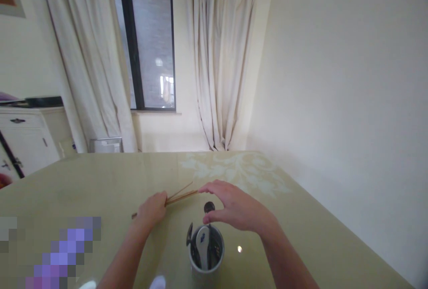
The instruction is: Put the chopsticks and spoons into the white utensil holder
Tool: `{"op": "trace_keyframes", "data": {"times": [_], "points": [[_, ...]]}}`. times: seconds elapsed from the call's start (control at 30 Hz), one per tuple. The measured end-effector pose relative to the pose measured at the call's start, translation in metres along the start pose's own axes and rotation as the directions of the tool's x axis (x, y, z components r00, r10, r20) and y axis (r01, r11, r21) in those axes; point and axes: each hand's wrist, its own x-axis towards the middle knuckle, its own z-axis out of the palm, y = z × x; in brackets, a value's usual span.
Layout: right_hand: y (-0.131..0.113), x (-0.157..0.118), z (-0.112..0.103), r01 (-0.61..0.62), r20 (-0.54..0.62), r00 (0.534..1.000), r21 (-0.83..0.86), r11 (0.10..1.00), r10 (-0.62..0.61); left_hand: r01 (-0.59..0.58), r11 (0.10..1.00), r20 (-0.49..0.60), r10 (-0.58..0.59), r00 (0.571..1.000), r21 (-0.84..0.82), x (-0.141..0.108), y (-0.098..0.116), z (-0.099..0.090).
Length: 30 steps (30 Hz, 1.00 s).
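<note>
While the left hand holds thin brown wooden sticks in curled fingers at ten o'clock from a pale cylindrical cup, the right hand arches at one o'clock, fingers spread wide, its thumb just beside a dark round-headed utensil; whether its forefinger touches the stick ends, I cannot tell. A white ceramic spoon stands in the cup on the glossy yellow-green bench. The step in hand seems to be handling the sticks; the next move likely calls for controlling their splayed ends, clear of the cup's contents.
</note>
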Motion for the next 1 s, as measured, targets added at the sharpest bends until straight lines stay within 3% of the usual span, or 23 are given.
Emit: {"op": "trace_keyframes", "data": {"times": [0.27,0.63,0.77,1.0], "points": [[0.0,0.02,0.027,0.192,0.115,0.976,-0.055,0.98,-0.184,0.023,1.0,0.016,-0.023,1.0,0.021,0.003,-0.015,0.01],[-0.005,0.023,0.029,0.22,0.104,0.971,-0.028,0.975,-0.217,-0.086,0.994,0.053,0.09,0.995,-0.071,0.007,-0.021,0.011],[-0.004,0.017,0.019,0.217,0.028,0.976,-0.009,0.976,-0.217,-0.111,0.986,0.04,0.117,0.992,-0.124,0.01,-0.019,0.009],[-0.01,0.001,-0.012,0.17,-0.237,0.961,0.108,0.979,-0.141,-0.182,0.956,0.006,0.189,0.982,-0.231,0.01,-0.016,0.003]]}}
